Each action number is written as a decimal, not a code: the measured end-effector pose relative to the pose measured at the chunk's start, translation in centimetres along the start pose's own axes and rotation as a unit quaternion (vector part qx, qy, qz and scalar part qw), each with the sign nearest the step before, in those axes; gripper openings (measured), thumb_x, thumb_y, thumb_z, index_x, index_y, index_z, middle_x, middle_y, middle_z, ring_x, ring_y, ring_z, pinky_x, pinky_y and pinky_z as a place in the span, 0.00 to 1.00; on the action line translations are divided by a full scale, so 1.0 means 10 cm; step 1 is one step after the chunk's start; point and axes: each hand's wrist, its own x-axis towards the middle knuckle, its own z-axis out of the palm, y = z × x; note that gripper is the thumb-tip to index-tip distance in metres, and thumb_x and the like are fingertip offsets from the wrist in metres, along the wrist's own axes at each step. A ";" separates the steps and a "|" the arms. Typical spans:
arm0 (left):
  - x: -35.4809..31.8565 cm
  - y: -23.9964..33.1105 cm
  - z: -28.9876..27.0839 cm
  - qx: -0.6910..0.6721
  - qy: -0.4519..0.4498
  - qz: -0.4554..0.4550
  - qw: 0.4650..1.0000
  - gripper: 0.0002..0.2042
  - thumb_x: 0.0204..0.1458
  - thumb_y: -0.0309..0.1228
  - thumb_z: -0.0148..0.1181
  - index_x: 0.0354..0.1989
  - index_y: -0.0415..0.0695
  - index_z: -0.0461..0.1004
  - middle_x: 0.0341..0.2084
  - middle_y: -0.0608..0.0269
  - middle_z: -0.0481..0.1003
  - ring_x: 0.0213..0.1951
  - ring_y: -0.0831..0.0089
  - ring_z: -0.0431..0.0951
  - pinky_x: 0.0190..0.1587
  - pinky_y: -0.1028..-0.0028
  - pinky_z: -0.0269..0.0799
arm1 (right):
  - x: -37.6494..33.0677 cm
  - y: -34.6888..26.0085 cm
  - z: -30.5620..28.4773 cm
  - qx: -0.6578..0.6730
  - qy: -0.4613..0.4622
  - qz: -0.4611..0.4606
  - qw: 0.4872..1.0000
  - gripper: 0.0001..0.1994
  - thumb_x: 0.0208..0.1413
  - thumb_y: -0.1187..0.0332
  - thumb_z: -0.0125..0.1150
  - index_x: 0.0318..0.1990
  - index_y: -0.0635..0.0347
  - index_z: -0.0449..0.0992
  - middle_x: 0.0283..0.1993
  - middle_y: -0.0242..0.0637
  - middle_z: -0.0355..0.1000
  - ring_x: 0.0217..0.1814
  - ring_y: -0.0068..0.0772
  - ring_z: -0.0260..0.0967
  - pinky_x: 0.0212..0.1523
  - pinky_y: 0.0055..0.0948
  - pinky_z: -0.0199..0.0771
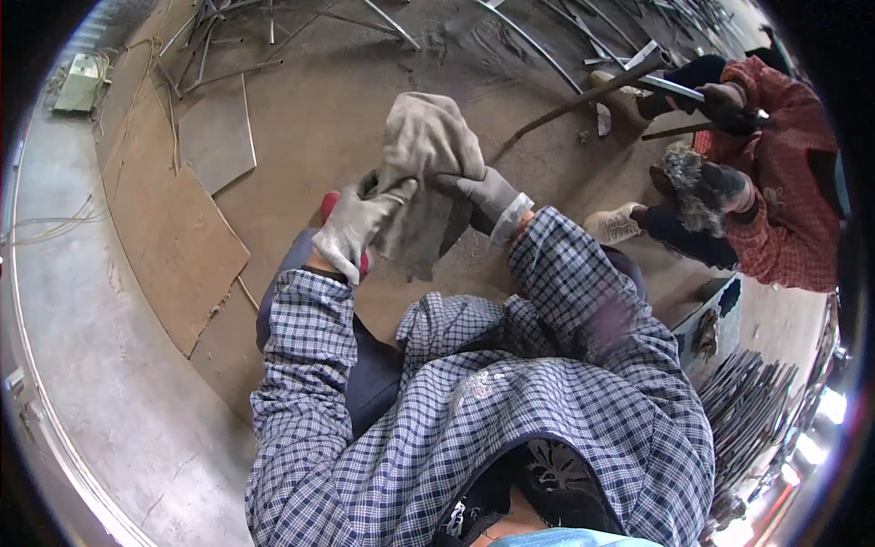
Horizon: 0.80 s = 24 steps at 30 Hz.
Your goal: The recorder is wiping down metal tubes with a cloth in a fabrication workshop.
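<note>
A grey-brown cloth rag (428,146), creased and smudged, is stretched between my two hands in front of my knees. My left hand (357,223), in a pale grey work glove, grips its left edge with the thumb on top. On the other side my right hand (492,198), also gloved in grey, pinches the cloth with the thumb across it. The rag's top end folds over above my hands, and its darker lower part hangs below them. Fingers behind the cloth are hidden.
Metal rods (383,23) lie scattered on the brown floor ahead. Flat boards (182,260) lean or lie at the left by the pale wall. At the right a co-worker's red checked sleeve (775,182) and gloved hands hold a metal bar and a fuzzy grey wad (697,187). Bundled rods (752,401) lie lower right.
</note>
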 end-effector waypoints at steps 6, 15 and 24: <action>-0.01 0.00 0.06 -0.282 -0.029 -0.047 0.958 0.13 0.52 0.27 0.60 0.45 0.37 0.73 0.38 0.61 0.76 0.40 0.74 0.76 0.44 0.76 0.72 | 0.03 0.04 -0.17 0.006 -0.072 0.031 0.997 0.25 0.53 0.64 0.62 0.56 0.67 0.64 0.54 0.41 0.67 0.55 0.34 0.65 0.57 0.36 0.66; 0.04 -0.07 0.08 -0.234 0.004 -0.014 0.972 0.13 0.51 0.25 0.60 0.46 0.35 0.73 0.37 0.63 0.76 0.38 0.78 0.75 0.41 0.81 0.72 | 0.11 0.04 -0.24 -0.178 0.067 0.017 0.982 0.23 0.52 0.61 0.64 0.49 0.70 0.69 0.44 0.38 0.72 0.41 0.29 0.71 0.43 0.28 0.73; 0.04 -0.25 -0.07 -0.074 -0.101 0.075 0.989 0.14 0.50 0.25 0.61 0.46 0.35 0.72 0.40 0.61 0.76 0.42 0.74 0.75 0.47 0.77 0.71 | 0.08 0.23 -0.19 -0.006 -0.137 0.013 0.990 0.32 0.48 0.59 0.67 0.57 0.65 0.62 0.54 0.37 0.68 0.55 0.35 0.66 0.56 0.36 0.65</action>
